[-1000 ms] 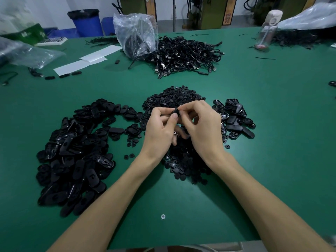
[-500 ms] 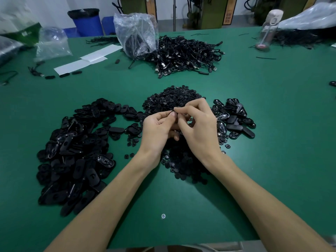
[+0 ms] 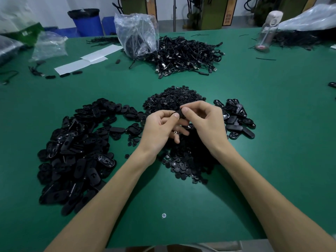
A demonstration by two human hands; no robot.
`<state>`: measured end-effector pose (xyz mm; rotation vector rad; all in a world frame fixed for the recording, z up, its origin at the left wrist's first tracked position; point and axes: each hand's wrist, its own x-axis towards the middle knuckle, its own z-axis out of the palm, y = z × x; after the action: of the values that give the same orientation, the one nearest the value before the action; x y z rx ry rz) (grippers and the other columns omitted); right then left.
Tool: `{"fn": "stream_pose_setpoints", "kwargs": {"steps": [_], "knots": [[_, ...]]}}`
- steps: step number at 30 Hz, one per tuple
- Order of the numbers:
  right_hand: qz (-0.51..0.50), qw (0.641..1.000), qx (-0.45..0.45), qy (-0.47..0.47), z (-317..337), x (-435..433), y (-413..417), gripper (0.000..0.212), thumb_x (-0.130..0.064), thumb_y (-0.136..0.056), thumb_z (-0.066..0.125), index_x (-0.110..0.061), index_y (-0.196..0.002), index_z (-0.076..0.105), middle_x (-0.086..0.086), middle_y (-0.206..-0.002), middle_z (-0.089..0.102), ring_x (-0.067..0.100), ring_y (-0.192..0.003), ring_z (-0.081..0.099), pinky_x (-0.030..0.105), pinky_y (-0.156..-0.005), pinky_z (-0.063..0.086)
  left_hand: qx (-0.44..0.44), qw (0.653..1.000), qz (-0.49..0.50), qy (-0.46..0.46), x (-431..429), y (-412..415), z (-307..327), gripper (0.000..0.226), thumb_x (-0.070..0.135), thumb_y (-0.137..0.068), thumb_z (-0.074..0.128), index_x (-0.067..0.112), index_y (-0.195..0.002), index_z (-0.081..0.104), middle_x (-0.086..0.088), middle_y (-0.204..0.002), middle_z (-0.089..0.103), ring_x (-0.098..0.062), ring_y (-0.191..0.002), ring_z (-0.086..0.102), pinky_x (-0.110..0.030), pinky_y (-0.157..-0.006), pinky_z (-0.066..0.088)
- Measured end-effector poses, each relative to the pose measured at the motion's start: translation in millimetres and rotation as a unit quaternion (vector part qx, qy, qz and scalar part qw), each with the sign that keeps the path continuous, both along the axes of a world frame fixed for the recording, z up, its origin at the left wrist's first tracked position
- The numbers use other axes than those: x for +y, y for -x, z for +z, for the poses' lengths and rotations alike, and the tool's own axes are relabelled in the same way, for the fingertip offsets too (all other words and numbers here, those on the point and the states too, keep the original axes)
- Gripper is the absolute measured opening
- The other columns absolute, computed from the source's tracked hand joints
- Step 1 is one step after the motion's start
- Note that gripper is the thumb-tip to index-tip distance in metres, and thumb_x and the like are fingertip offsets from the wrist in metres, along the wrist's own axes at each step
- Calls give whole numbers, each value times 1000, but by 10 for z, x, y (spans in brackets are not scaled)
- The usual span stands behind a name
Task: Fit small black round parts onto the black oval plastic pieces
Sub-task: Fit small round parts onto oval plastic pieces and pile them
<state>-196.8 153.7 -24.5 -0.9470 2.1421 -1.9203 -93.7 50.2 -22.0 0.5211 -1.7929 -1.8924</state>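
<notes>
Between both hands sits one black oval plastic piece [image 3: 179, 113], held above the table's middle. My left hand [image 3: 160, 130] pinches its left end with thumb and forefinger. My right hand [image 3: 205, 122] pinches its right end from above. Whether a round part sits in it is hidden by the fingers. A heap of small black round parts [image 3: 183, 155] spreads under and behind the hands. A large pile of black oval pieces [image 3: 76, 148] lies to the left. A smaller pile of oval pieces [image 3: 238, 120] lies to the right.
A tangle of black cables [image 3: 185, 55] and a clear plastic bag [image 3: 136, 33] stand at the back centre. White paper strips [image 3: 85, 60] lie back left, a clear bottle [image 3: 267, 31] back right. A screw head [image 3: 163, 215] sits in the green table [image 3: 281, 142] near the front edge.
Both hands stayed together over the round parts, dipping a little and turning the oval piece between the fingertips. A clear bag at the back left came into view.
</notes>
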Motion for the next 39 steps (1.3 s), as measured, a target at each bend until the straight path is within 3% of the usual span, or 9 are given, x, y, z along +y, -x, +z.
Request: {"fn": "stream_pose_setpoints", "kwargs": {"steps": [5, 12, 19, 23, 28, 35, 39], "knots": [[8, 1000, -7, 15, -18, -5, -3, 4, -16, -93, 74, -14, -93, 78, 0, -80, 76, 9, -71, 66, 21, -67, 53, -6, 1000, -7, 25, -44, -3, 19, 25, 8, -105, 59, -13, -118, 56, -21, -91, 77, -27, -67, 73, -26, -44, 48], [11, 1000, 24, -5, -14, -6, -45, 5, -15, -94, 73, -13, -93, 77, -7, -75, 73, 0, -65, 62, 17, -65, 47, -26, 999, -12, 26, -61, 7, -2, 19, 7, -105, 56, -10, -112, 57, -13, -79, 77, -26, -64, 72, -26, -42, 47], [7, 998, 50, -32, 10, 5, -77, 5, -18, -94, 73, -15, -94, 76, -5, -79, 73, 9, -73, 67, 24, -70, 52, -37, 998, -26, 32, -88, -14, 23, 17, 3, -104, 55, -13, -110, 58, -13, -76, 75, -24, -63, 71, -27, -41, 48], [-3, 995, 85, -50, 10, 10, -125, 4, -19, -95, 72, -17, -95, 75, -7, -81, 72, 5, -75, 66, 18, -70, 49, -42, 998, -22, 39, -77, -5, 20, 15, 0, -102, 55, -13, -107, 59, -15, -74, 72, -23, -58, 68, -29, -44, 51], [-13, 995, 91, -47, 8, 5, -145, 6, -20, -96, 71, -15, -97, 74, -4, -83, 72, 11, -77, 66, 25, -72, 53, -36, 998, -18, 48, -80, 12, 26, 15, -3, -100, 54, -15, -108, 58, -14, -70, 66, -22, -55, 63, -31, -48, 53], [-14, 995, 94, -36, 16, 9, -131, 6, -17, -96, 70, -13, -97, 74, 0, -81, 71, 14, -74, 67, 28, -71, 53, -20, 998, -49, 35, -141, -13, -9, 15, 2, -104, 57, -12, -109, 60, -10, -74, 72, -22, -60, 66, -29, -51, 54], [-16, 998, 68, -6, 44, 15, -97, 6, -19, -96, 71, -15, -97, 75, -6, -76, 72, 3, -68, 65, 19, -67, 51, 11, 995, -96, -1, -176, -53, 27, 19, 6, -105, 57, -8, -117, 62, -11, -88, 75, -21, -66, 67, -26, -53, 53]]}}
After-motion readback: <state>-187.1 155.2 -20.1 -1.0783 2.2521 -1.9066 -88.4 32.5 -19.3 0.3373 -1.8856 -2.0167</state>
